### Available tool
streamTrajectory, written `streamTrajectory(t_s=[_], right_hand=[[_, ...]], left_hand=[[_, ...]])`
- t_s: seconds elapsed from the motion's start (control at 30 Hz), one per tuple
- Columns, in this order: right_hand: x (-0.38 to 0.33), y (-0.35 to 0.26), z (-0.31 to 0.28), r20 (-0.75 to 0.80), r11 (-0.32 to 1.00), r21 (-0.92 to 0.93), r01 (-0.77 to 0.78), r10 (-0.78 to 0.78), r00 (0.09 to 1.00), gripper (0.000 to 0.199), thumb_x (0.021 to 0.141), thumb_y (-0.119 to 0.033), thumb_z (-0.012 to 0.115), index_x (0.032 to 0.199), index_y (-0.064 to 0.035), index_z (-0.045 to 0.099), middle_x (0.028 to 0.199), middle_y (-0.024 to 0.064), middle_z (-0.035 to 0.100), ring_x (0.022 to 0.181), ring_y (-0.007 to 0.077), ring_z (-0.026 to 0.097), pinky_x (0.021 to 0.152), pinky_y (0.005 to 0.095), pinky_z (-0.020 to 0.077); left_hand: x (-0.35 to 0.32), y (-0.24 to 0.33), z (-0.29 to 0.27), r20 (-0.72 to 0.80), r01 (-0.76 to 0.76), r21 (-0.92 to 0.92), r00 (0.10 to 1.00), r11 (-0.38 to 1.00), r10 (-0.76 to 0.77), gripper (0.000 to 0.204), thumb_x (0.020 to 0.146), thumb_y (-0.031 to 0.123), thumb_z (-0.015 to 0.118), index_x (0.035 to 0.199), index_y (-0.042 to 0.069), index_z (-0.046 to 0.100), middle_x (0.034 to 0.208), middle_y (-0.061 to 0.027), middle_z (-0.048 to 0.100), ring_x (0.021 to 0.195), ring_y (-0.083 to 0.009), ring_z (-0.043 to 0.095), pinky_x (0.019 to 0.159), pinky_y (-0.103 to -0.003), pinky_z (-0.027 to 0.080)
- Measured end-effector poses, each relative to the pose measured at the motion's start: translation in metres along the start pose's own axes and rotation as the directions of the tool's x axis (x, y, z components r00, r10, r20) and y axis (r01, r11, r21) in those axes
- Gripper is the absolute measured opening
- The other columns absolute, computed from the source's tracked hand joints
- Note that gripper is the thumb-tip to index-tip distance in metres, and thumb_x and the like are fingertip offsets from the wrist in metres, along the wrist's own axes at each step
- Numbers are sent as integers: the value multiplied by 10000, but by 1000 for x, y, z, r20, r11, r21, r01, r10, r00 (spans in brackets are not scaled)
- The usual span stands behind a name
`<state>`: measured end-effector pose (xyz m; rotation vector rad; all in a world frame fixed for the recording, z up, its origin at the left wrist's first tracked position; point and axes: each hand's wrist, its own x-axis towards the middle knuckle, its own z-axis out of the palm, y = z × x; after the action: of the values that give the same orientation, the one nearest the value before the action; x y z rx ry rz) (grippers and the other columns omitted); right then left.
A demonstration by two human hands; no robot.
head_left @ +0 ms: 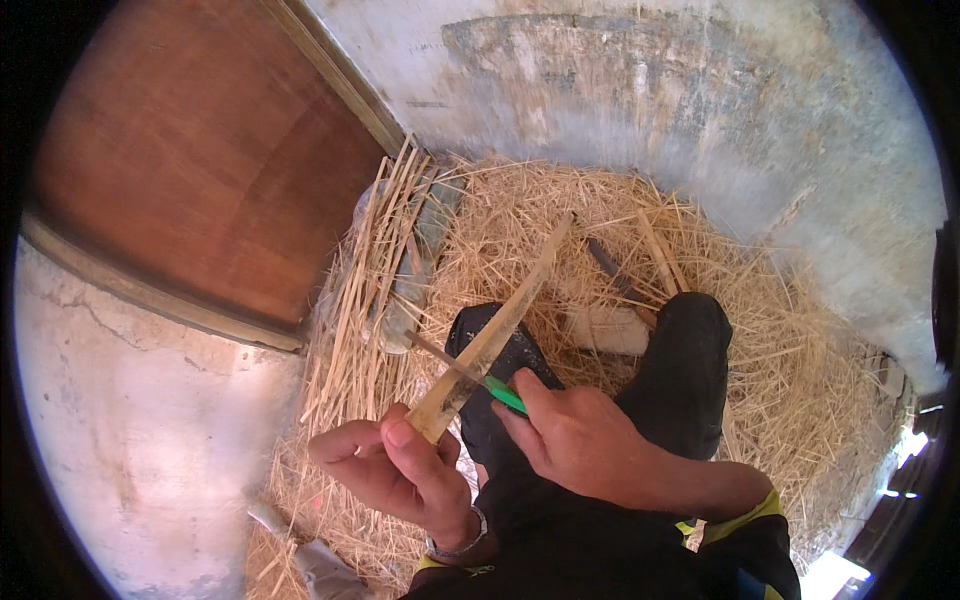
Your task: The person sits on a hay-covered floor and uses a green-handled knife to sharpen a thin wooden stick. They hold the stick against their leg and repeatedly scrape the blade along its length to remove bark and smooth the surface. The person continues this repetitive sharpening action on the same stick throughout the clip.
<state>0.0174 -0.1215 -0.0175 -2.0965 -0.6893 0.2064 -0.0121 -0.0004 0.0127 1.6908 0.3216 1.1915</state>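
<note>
My left hand (405,470) pinches the near end of a long, flat bamboo strip (512,305) between thumb and fingers. The strip slants up and away to the right, over my leg. In my right hand (585,435) is a knife (506,395), its green handle wrapped by the fingers. The thin blade lies across the strip a little beyond my left thumb and points to the upper left. My palm hides the rear of the handle.
Pale shavings (500,210) cover the floor around my dark-trousered legs (680,370). Thin strips (350,310) lie bundled on the left. Between my knees are a wooden block (606,330), a dark bar-like object (612,268) and split pieces (660,250). A wall (640,100) and brown panel (200,150) enclose the space.
</note>
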Motion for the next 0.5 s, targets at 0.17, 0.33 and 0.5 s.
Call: streamTrajectory(t_s=[0.17, 0.33, 0.5], right_hand=[[9, 106, 8, -235, 945, -290, -154, 85, 968, 227, 927, -202, 570, 921, 16, 505, 592, 208, 572, 520, 397, 589, 456, 463, 464], [-1, 17, -9, -73, 996, 84, 24, -18, 997, 243, 942, -232, 552, 919, -10, 456, 585, 184, 585, 493, 391, 593, 434, 461, 475], [1, 8, -11, 28, 998, 7, -63, 63, 998, 245, 917, -189, 599, 895, 11, 460, 558, 182, 546, 491, 381, 570, 429, 439, 431]], left_hand=[[-7, -8, 9, -96, -55, 147, 993, 988, 69, 320, 956, 379, 498, 931, 86, 373, 636, -13, 428, 383, -50, 336, 309, -182, 234], [-2, -1, 7, -27, -68, 83, 997, 994, 71, 312, 961, 286, 496, 921, 35, 314, 538, -21, 396, 352, -71, 373, 318, -190, 291], [-5, -9, 6, -6, -131, 153, 991, 979, 133, 353, 945, 407, 495, 935, 82, 360, 577, -42, 455, 354, -62, 393, 286, -169, 287]])
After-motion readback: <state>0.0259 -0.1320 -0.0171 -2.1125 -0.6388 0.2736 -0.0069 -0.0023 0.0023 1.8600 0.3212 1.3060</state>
